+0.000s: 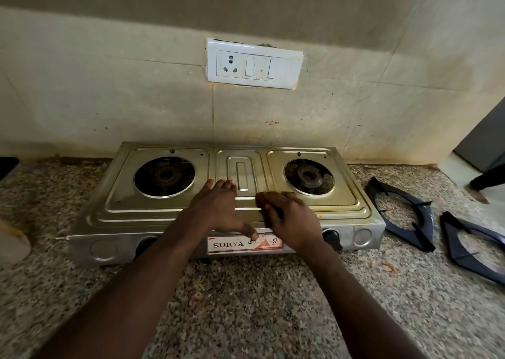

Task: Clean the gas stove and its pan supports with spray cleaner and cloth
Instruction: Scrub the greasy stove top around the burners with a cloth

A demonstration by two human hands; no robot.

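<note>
A steel two-burner gas stove [123, 194] stands on the granite counter against the tiled wall, with both burners bare. My left hand [221, 205] rests flat on the stove's top near the middle, its thumb down on the front label. Just to its right, my right hand [289, 219] grips a brown cloth [270, 196] and presses it on the top's front edge. Two dark blue pan supports [427, 222] [451, 249] lie on the counter to the right of the stove. No spray cleaner is in view.
A white socket and switch board [254, 63] is on the wall above the stove. A pale container [13, 243] sits at the left edge. Another person's foot [476, 194] is on the floor at the far right, past the counter's end.
</note>
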